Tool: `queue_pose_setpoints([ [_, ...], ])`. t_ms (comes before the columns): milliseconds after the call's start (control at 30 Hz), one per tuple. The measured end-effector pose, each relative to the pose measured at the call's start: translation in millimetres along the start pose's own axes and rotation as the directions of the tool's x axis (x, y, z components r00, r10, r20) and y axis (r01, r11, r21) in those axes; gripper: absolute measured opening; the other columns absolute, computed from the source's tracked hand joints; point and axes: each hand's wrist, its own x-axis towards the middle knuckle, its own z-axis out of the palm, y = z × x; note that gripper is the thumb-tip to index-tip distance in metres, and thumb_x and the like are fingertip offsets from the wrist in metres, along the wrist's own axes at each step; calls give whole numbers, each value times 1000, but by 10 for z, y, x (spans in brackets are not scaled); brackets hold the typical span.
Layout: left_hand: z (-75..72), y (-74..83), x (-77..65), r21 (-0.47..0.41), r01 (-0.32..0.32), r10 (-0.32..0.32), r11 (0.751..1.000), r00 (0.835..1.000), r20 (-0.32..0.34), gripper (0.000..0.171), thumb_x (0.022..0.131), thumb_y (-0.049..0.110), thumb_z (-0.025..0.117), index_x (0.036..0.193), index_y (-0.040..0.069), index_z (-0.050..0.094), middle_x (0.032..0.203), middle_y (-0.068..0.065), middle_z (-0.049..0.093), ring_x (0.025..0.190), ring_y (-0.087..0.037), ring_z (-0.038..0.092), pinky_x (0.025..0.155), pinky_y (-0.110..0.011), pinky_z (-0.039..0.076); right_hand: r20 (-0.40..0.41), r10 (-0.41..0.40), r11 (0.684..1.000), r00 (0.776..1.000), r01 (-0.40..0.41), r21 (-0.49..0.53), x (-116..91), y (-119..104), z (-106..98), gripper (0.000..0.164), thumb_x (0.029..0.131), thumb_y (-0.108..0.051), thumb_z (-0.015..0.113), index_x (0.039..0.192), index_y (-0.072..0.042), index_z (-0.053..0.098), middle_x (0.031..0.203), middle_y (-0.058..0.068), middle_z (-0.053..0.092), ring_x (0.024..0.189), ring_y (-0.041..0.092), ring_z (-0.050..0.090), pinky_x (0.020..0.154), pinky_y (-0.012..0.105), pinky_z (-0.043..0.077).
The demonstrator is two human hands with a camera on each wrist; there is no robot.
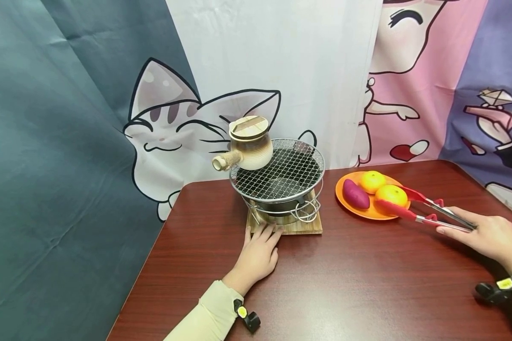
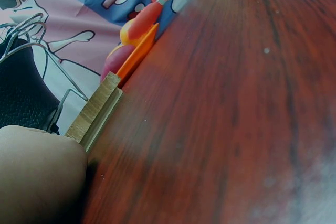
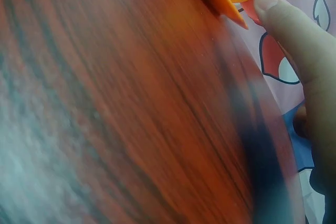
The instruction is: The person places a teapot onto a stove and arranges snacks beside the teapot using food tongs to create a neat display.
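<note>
My right hand (image 1: 490, 237) grips red-tipped metal tongs (image 1: 431, 219), whose spread arms reach either side of the nearer orange citrus fruit (image 1: 391, 195). That fruit lies on an orange plate (image 1: 374, 215) with a second citrus fruit (image 1: 372, 181) and a purple sweet potato (image 1: 356, 194). My left hand (image 1: 258, 255) rests with extended fingers at the front edge of a wooden board (image 1: 303, 228). On this board stands a round grill stove with a wire mesh (image 1: 288, 173). A clay pot (image 1: 256, 154) with a wooden lid (image 1: 248, 128) and side handle sits on the mesh's left part.
The dark red wooden table (image 1: 345, 284) holds everything, its left edge running down beside my left arm. A wire ring handle (image 1: 306, 211) sticks out at the stove's front right. A printed cartoon curtain (image 1: 324, 71) hangs right behind the table.
</note>
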Motion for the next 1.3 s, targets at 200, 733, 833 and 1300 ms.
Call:
queue_pose_setpoints([
  [200, 1, -4, 2, 4, 0, 0, 1000, 1000, 3, 58, 92, 25, 59, 149, 23, 51, 151, -2, 50, 140, -31, 43, 107, -69, 31, -4, 18, 1000, 1000, -18, 23, 5, -44, 31, 88, 79, -68, 71, 138, -5, 56, 109, 44, 57, 82, 54, 59, 52, 51, 43],
  [733, -25, 1, 0, 13, 14, -15, 1000, 999, 33, 57, 94, 26, 58, 150, 24, 50, 153, -1, 48, 141, -30, 41, 108, -68, 30, -51, 59, 994, 997, -54, 91, 49, -288, 106, 87, 81, -68, 69, 147, -14, 51, 120, 42, 54, 89, 54, 56, 58, 54, 42],
  [833, -25, -1, -3, 10, 13, -13, 1000, 999, 31, 56, 94, 26, 58, 150, 24, 51, 152, -2, 49, 141, -31, 42, 108, -69, 30, -63, 54, 993, 997, -48, 106, 74, -335, 134, 85, 82, -67, 69, 146, -15, 53, 120, 41, 56, 90, 53, 57, 58, 54, 43],
  [1300, -28, 4, 2, 9, 13, -14, 1000, 1000, 26, 56, 94, 26, 58, 149, 23, 51, 151, -2, 50, 141, -31, 43, 108, -68, 31, -99, 56, 974, 993, -33, 226, 97, -576, 188, 84, 84, -61, 72, 150, -15, 49, 126, 42, 54, 98, 55, 53, 70, 64, 44],
])
